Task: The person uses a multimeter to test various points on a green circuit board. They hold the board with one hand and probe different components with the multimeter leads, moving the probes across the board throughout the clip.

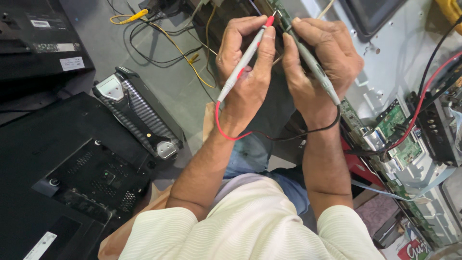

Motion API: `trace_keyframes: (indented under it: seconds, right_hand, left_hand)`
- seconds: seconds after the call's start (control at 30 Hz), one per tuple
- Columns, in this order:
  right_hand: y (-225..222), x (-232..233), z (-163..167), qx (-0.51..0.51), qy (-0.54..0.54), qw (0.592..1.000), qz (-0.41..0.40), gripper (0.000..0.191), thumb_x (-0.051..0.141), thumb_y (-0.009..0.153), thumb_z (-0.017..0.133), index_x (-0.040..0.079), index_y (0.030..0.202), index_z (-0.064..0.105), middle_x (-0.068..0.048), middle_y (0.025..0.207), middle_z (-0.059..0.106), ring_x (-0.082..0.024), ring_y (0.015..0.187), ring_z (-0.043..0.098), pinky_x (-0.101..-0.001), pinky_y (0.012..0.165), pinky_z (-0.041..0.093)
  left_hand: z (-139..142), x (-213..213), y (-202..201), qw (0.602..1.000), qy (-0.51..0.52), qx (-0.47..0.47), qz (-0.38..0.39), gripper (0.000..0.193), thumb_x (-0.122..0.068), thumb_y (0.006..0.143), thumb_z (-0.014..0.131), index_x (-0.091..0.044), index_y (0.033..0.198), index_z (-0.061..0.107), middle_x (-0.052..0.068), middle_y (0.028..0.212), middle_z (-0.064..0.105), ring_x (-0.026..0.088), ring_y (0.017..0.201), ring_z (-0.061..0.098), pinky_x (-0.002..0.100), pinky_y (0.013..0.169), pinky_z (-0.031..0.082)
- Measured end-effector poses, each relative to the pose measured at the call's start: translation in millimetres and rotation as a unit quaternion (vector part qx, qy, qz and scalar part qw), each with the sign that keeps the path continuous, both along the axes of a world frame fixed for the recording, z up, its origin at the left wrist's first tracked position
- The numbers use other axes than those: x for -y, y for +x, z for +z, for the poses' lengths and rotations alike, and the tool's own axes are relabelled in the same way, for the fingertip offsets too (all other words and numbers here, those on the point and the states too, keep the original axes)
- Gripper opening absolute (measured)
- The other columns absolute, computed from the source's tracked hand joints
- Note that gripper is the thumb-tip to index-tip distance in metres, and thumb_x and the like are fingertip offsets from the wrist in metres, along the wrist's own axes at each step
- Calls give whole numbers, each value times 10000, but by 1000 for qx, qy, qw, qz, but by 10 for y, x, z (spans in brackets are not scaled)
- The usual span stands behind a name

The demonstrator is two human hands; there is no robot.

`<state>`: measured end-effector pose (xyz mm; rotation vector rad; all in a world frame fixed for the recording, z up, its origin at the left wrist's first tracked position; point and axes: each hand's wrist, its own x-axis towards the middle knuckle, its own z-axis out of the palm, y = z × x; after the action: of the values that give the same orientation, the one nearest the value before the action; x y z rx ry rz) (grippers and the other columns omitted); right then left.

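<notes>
Hands close together, left hand [243, 72] pinching red-tipped test probe [244, 60], right hand [320, 72] gripping grey test probe [315, 67], tips angled onto narrow circuit strip [284, 14] for contact.

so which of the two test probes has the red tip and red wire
The probe in the left hand: grey with a red tip and a red lead looping below the wrist. The probe in the right hand trails a black lead.

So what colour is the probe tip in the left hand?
Red, on a grey probe held by the left hand; head view.
</notes>
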<state>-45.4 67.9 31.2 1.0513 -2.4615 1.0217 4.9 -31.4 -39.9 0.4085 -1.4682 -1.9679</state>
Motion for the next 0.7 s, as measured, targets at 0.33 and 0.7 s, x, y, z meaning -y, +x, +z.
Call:
trace_keyframes:
  seconds: [0.33, 0.7]
  right_hand:
    - [-14, 6, -12, -6, -3, 1000, 9, 249, -88, 965, 822, -18, 1176, 710, -167, 1140, 720, -286, 1029, 709, -331, 880, 570]
    - [-92, 76, -15, -19, -16, 999, 23, 232, -86, 943, 784, -19, 1148, 697, -168, 1108, 713, -301, 1018, 708, -364, 910, 568]
  left_hand:
    - [-84, 7, -21, 1000, 6, -3, 0, 111, -100, 1105, 691, -22, 1168, 645, 23, 1068, 670, 64, 904, 634, 216, 826, 553]
    - [-163, 47, -148, 999, 29, -15, 4, 102, -107, 1081, 691, -25, 1130, 654, -10, 899, 663, 30, 772, 574, 204, 687, 494]
